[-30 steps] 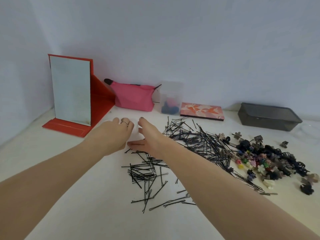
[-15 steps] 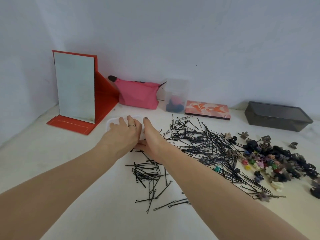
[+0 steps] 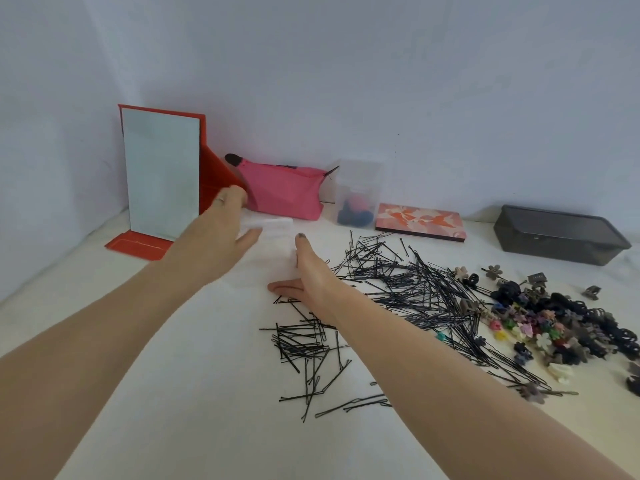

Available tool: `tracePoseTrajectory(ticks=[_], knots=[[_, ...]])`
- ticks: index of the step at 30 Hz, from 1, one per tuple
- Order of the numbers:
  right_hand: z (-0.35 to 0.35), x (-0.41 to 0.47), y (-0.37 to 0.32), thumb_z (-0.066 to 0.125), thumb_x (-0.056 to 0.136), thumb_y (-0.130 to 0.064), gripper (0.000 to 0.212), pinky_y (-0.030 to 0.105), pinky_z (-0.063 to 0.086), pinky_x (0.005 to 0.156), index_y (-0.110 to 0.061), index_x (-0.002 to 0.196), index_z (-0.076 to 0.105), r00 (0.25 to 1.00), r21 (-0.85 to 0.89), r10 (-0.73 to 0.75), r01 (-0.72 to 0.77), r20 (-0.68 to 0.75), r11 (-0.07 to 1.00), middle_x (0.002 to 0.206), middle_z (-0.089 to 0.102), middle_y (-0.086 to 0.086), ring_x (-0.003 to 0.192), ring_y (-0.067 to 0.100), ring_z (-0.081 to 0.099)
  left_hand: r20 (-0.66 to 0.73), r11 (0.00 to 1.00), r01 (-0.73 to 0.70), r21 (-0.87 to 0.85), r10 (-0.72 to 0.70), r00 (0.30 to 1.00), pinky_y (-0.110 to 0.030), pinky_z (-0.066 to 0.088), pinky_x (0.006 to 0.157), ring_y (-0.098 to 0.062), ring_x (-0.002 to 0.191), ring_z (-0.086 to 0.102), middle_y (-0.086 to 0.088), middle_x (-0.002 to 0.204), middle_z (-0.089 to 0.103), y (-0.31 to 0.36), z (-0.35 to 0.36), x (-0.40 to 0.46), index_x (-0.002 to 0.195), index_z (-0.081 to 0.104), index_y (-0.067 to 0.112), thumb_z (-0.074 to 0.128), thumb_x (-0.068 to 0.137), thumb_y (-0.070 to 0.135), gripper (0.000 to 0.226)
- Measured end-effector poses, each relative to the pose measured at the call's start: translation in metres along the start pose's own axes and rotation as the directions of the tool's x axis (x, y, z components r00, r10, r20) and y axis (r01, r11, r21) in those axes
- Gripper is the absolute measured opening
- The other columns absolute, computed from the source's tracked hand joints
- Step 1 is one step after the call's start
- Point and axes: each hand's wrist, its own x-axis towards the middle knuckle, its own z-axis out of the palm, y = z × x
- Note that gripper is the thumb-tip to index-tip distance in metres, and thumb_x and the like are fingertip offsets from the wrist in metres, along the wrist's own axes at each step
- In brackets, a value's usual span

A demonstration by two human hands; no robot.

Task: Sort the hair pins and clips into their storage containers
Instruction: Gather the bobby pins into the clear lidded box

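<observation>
A white table (image 3: 166,393) met a pale wall. Beside the pile of hair pins (image 3: 408,289), the left hand (image 3: 221,237) lifted a clear lid (image 3: 268,225), fingers curled round it; the right hand (image 3: 308,271), fingers straight, steadied the clear box (image 3: 273,261). Clips (image 3: 554,320) lay beyond the pins. Opening seemed underway; next, load pins.

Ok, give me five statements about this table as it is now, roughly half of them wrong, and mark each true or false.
1. The mirror stands upright in a red frame. True.
2. The dark grey box has its lid off. False: the lid is on.
3. The black hair pins lie loose on the table. True.
4. The right hand grips a bunch of pins. False: its fingers are straight and hold nothing.
5. The pink pouch lies at the back by the wall. True.
</observation>
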Motion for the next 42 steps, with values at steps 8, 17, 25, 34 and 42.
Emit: tracePoseTrajectory(ticks=[8,17,25,34,42], knots=[[0.0,-0.004,-0.005,0.035,0.099,-0.056,0.045,0.031,0.057,0.088,-0.022,0.127,0.043,0.999,-0.014,0.036,-0.036,-0.004,0.999,0.131,0.058,0.008,0.093,0.028,0.073,-0.036,0.631,0.534,-0.562,-0.664,0.747,-0.036,0.04,0.062,-0.03,0.084,0.061,-0.012,0.088,0.058,-0.017,0.039,-0.01,0.088,0.043,0.016,0.057,0.092,0.043,0.031],[-0.01,-0.013,-0.01,0.049,0.1,-0.029,0.031,0.04,0.06,0.08,-0.008,0.123,0.05,0.994,-0.138,-0.08,0.07,-0.068,0.988,0.105,0.061,0.011,0.077,0.032,0.073,0.093,0.52,0.483,-0.705,-0.607,0.789,-0.016,0.034,0.086,-0.009,0.113,0.049,0.009,0.129,0.049,0.003,0.063,-0.042,0.144,0.04,0.031,0.053,0.095,0.018,0.052],[-0.115,-0.014,-0.035,0.041,0.096,-0.049,0.059,0.048,0.026,0.117,-0.035,0.151,0.029,0.955,-0.996,-0.291,0.042,0.063,-0.076,0.161,0.023,0.004,0.146,0.028,0.024,0.111,0.514,0.471,-0.717,-0.583,0.805,-0.018,0.029,0.092,0.001,0.119,0.041,0.017,0.135,0.042,0.015,0.065,-0.046,0.15,0.033,0.031,0.057,0.096,0.026,0.06],[-0.103,-0.043,-0.019,0.039,0.091,-0.065,0.065,0.042,0.036,0.105,-0.039,0.15,0.03,0.957,-0.967,-0.201,0.173,0.21,-0.187,0.149,0.04,-0.002,0.132,0.028,0.04,0.101,0.512,0.452,-0.731,-0.573,0.813,-0.025,0.035,0.096,-0.011,0.125,0.049,0.002,0.145,0.038,0.014,0.066,-0.049,0.146,0.036,0.031,0.069,0.09,0.029,0.065],[-0.109,-0.048,-0.03,0.065,0.079,-0.055,0.078,0.039,0.044,0.095,-0.03,0.147,0.038,0.952,-0.956,-0.156,0.237,0.264,-0.17,0.126,0.052,-0.002,0.12,0.023,0.045,0.078,0.632,0.471,-0.615,-0.546,0.834,-0.029,0.038,0.096,-0.001,0.117,0.05,0.012,0.137,0.051,0.015,0.072,-0.057,0.142,0.035,0.03,0.065,0.089,0.045,0.063]])
